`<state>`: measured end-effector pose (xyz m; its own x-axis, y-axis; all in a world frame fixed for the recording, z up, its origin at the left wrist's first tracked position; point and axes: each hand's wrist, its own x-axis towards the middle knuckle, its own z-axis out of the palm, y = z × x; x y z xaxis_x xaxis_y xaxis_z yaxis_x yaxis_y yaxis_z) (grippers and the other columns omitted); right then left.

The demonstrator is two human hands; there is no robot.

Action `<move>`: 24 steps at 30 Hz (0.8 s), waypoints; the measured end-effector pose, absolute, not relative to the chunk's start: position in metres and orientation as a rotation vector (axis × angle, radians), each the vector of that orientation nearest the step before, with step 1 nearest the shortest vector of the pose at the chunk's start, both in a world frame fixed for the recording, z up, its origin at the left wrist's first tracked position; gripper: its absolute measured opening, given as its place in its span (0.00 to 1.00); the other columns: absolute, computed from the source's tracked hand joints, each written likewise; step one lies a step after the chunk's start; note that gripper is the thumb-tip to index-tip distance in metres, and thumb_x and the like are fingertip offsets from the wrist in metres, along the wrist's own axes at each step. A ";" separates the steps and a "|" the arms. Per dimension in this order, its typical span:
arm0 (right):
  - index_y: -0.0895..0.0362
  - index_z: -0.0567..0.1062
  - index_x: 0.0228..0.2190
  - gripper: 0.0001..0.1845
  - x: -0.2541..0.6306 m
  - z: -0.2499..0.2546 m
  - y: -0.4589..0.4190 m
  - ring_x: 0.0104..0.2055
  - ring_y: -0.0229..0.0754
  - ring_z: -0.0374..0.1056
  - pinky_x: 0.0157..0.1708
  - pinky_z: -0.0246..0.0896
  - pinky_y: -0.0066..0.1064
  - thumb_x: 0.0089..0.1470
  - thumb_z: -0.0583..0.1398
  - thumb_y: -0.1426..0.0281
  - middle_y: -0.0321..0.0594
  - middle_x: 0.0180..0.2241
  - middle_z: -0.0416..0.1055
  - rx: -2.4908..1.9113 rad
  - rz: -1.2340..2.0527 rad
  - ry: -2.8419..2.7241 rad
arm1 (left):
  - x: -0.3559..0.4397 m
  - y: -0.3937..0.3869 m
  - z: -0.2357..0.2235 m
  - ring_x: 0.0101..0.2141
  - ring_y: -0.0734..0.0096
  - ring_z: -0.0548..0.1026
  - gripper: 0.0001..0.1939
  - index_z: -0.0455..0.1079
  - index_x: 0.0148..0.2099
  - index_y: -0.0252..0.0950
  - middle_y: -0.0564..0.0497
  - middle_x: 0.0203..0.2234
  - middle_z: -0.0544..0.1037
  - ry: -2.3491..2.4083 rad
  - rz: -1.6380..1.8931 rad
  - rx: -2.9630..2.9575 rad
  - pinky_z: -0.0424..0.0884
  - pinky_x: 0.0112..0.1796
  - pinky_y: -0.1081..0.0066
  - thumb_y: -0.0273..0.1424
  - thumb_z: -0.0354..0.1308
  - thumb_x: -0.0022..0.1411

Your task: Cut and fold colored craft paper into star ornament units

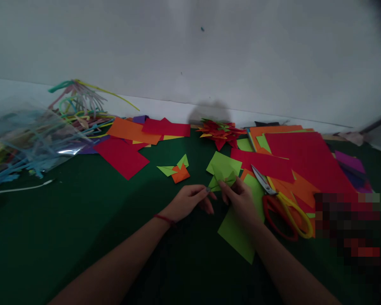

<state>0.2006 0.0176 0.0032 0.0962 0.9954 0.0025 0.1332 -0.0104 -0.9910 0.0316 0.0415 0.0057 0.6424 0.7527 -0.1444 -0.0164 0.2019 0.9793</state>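
Between my two hands is a folded piece of light green paper [222, 177], lifted a little above the green table. My right hand [239, 197] pinches its right side between thumb and fingers. My left hand [195, 197] has its thumb and forefinger closed at the paper's left tip, the other fingers curled below. Just behind lies a flat light green square [216, 160]. To the left sits a small folded orange piece [180, 173] with two pointed green leaf shapes. A longer green sheet [238, 233] lies partly under my right hand.
Scissors [274, 195] with red and yellow handles lie open on paper at the right. Red sheets [305, 156] are stacked behind them. A red, orange and green folded-paper flower [220, 131] stands by the wall. Pipe cleaners [79, 101] and a clear plastic bag [34, 131] lie left.
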 end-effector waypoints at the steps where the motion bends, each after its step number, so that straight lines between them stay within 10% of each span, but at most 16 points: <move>1: 0.54 0.65 0.26 0.11 0.201 0.003 0.018 0.16 0.33 0.56 0.16 0.51 0.27 0.49 0.59 0.59 0.29 0.15 0.60 -1.350 1.072 -1.228 | 0.032 0.042 0.006 0.24 0.75 0.74 0.15 0.68 0.36 0.30 0.50 0.20 0.75 0.716 0.608 1.268 0.68 0.30 0.74 0.36 0.46 0.63; 24: 0.53 0.63 0.21 0.13 0.199 0.003 0.019 0.15 0.33 0.56 0.16 0.51 0.27 0.49 0.59 0.62 0.28 0.14 0.60 -1.347 1.066 -1.201 | 0.031 0.042 0.003 0.26 0.75 0.74 0.14 0.68 0.39 0.30 0.47 0.24 0.77 0.704 0.590 1.269 0.67 0.30 0.73 0.35 0.47 0.63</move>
<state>0.1995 0.0185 0.0031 0.1190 0.9929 0.0053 0.1129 -0.0082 -0.9936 0.0308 0.0421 0.0031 0.6579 0.7388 -0.1458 -0.0142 0.2057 0.9785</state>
